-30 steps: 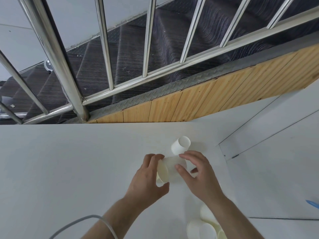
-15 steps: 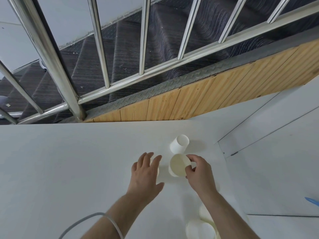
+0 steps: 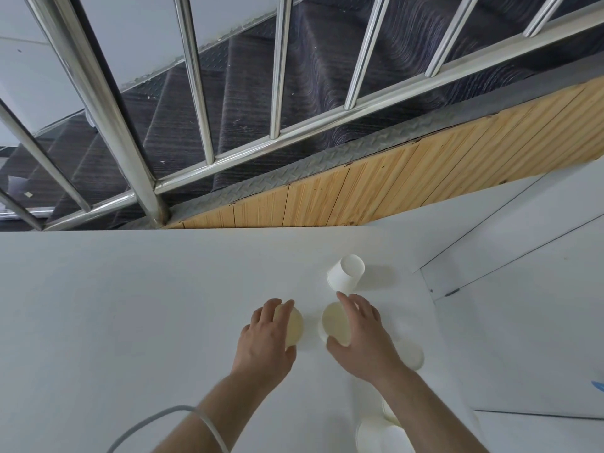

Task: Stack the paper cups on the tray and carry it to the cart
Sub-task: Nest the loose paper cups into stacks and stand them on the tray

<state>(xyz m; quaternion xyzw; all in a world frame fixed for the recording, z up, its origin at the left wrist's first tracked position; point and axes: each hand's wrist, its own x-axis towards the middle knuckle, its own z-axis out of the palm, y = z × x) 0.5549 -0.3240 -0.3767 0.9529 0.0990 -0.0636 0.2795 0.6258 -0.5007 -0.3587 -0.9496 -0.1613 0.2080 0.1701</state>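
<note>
Several white paper cups lie on the white table (image 3: 130, 305). My left hand (image 3: 264, 344) grips one paper cup (image 3: 294, 326) from above, its mouth facing right. A short gap to the right, my right hand (image 3: 364, 338) holds a second cup (image 3: 333, 322) between thumb and fingers, its open mouth facing me. A third cup (image 3: 347, 273) stands upside down just beyond my right fingertips. Another cup (image 3: 411, 353) sits behind my right hand. No tray or cart is in view.
More cups (image 3: 382, 434) cluster at the bottom edge under my right forearm. A grey cable (image 3: 170, 416) loops by my left arm. Beyond the table's far edge are a steel railing (image 3: 143, 165), stairs and a wooden panel (image 3: 359, 191).
The two cups held together between both hands have come apart. My left hand went flat over the table, then gripped one cup; my right hand kept the other, slightly right.
</note>
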